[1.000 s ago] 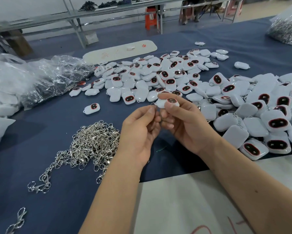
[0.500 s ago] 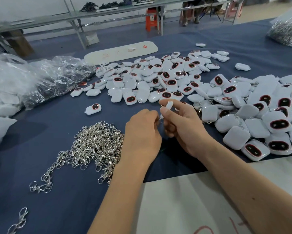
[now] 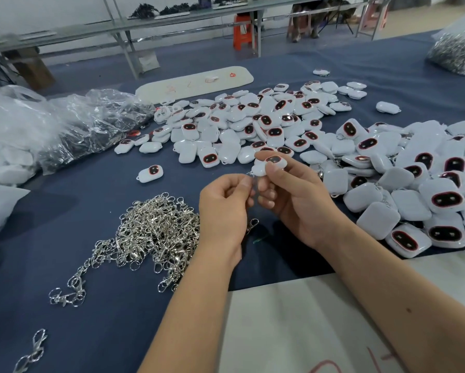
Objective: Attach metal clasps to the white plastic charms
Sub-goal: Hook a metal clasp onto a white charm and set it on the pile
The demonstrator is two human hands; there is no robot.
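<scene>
My right hand [image 3: 296, 197] pinches a white plastic charm [image 3: 270, 164] with a dark red-rimmed face, held up over the blue cloth. My left hand [image 3: 223, 208] pinches a small metal clasp [image 3: 253, 224] right at the charm's lower left corner; its hook end dangles below my fingers. A heap of loose silver clasps [image 3: 150, 232] lies left of my left hand. A wide spread of white charms [image 3: 253, 122] covers the table beyond and to the right of my hands.
Clear plastic bags [image 3: 64, 130] with more parts lie at the left. A single charm [image 3: 150, 173] sits alone near the clasp heap. A bag of metal parts [image 3: 457, 52] is at the far right. White paper [image 3: 293, 332] lies under my forearms. A white tray [image 3: 196, 82] lies at the back.
The charm went from face-up to edge-on and is face-up again now. My left hand has stayed at its corner with the clasp.
</scene>
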